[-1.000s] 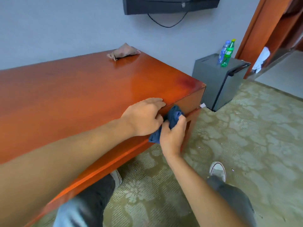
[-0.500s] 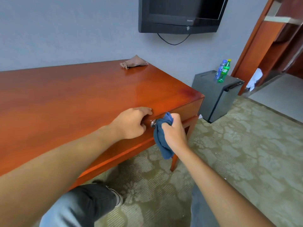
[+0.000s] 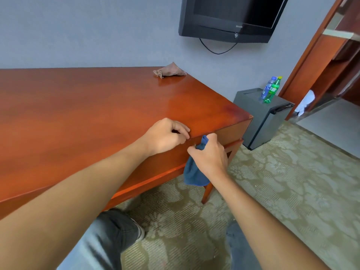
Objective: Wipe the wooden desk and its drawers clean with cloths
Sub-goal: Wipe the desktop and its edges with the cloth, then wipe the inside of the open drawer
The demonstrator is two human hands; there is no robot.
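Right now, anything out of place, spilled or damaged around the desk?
Nothing spilled or damaged. One loose item: a crumpled brown cloth lies unused at the far edge of the desk. The right hand grips the blue cloth at the drawer front, and the left hand rests on the desk edge.

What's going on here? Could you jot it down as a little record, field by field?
Place: room with patterned carpet
Desk: wooden desk, glossy top
Left hand: left hand, fingers curled at the desk's front edge
Right hand: right hand grips a blue cloth against the drawer front
Spare cloth: brown cloth lying on the far corner
Nearby: grey cabinet bearing two bottles; wall screen
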